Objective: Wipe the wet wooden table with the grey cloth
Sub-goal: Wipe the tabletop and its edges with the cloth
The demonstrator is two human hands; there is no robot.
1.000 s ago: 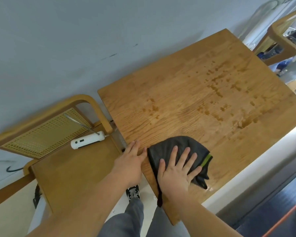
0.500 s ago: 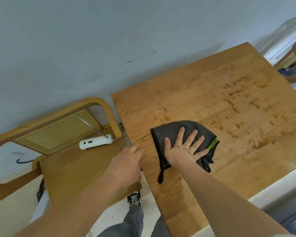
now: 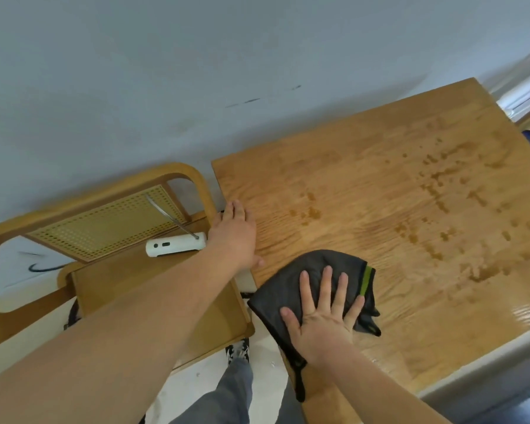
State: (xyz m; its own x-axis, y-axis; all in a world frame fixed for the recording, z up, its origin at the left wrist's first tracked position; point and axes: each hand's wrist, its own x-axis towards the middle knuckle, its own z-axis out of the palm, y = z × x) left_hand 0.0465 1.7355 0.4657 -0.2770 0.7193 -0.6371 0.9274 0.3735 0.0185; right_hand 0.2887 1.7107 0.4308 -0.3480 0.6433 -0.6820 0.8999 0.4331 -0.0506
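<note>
The wooden table (image 3: 364, 191) fills the right half of the head view, with dark wet spots (image 3: 441, 191) scattered over its middle and right. A dark grey cloth (image 3: 288, 280) with a green stripe lies bunched near the table's near left corner. My right hand (image 3: 322, 310) presses flat on the cloth, fingers spread. My left hand (image 3: 234, 234) rests flat on the table's left edge, fingers together, holding nothing.
A wooden chair (image 3: 104, 270) with a perforated back stands just left of the table. A white device with a metal rod (image 3: 175, 244) lies on its seat. A pale wall runs behind. My leg and shoe (image 3: 237, 353) show below, between chair and table.
My right hand has slid the cloth back toward the table's near left corner. My left hand has moved forward along the table's left edge.
</note>
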